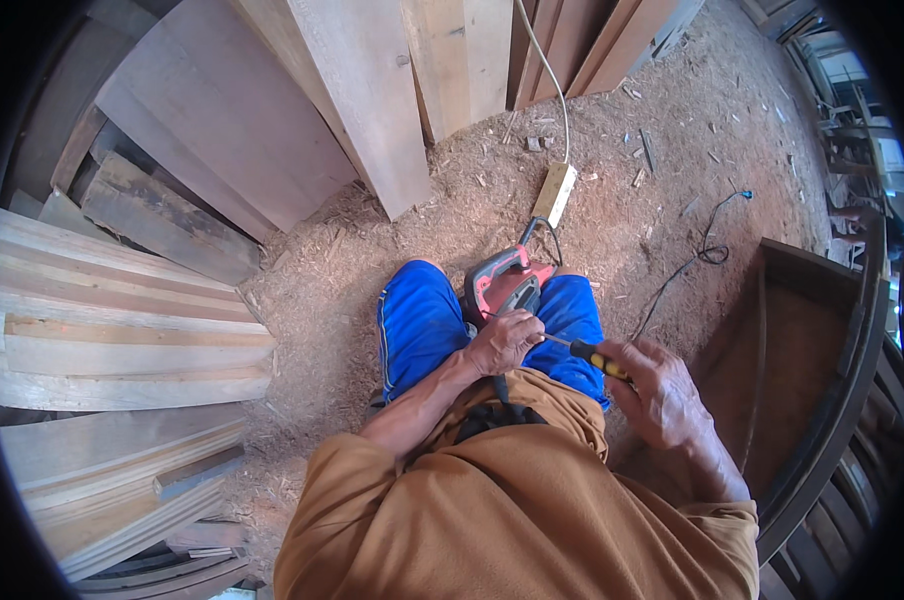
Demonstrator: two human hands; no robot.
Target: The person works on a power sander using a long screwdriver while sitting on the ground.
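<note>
A red and grey corded power tool (512, 283) rests between my knees, its handle loop toward the far left. My left hand (507, 342) is closed at the tool's near end; its fingers hide whatever they pinch. In my right hand (657, 392) is a screwdriver (587, 354) with a black and yellow handle. Its thin metal shank points left and meets the fingers of my left hand, so the tip is hidden. Part of the tool's near side lies under the left hand.
Beyond the tool lies a pale power strip (555, 195) with a white cord (550, 75). Boards lean at the far side, and stacked planks (132, 340) fill the left. A loose black cable (707, 252) crosses the sawdust-covered floor (662, 150). A dark wooden frame (812, 270) stands at right.
</note>
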